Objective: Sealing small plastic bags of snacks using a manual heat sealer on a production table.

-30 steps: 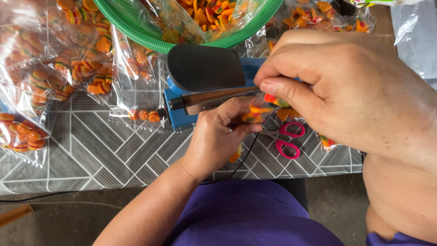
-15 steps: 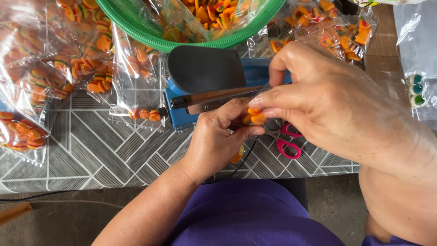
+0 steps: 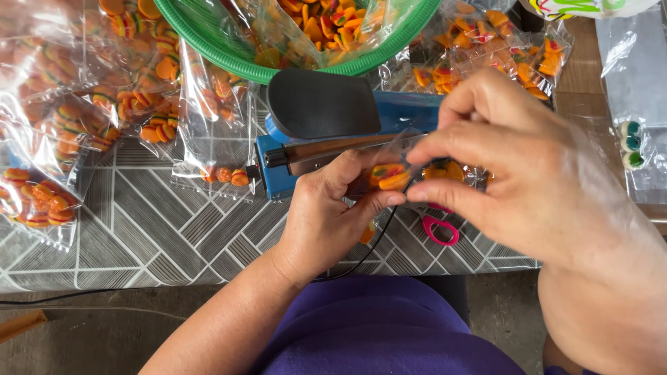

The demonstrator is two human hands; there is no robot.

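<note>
Small clear candy bag point(image 3: 392, 173), pinched between fingertips

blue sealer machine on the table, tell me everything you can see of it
The blue sealer machine has a blue body, a broad dark grey press handle on top and a metal bar along its front. It lies on the patterned tablecloth, just below the green basket. The left hand overlaps its front edge; clear candy packets lie around it.

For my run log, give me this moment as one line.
left hand: pinching small clear candy bag | right hand: pinching same bag | blue heat sealer: behind
</note>
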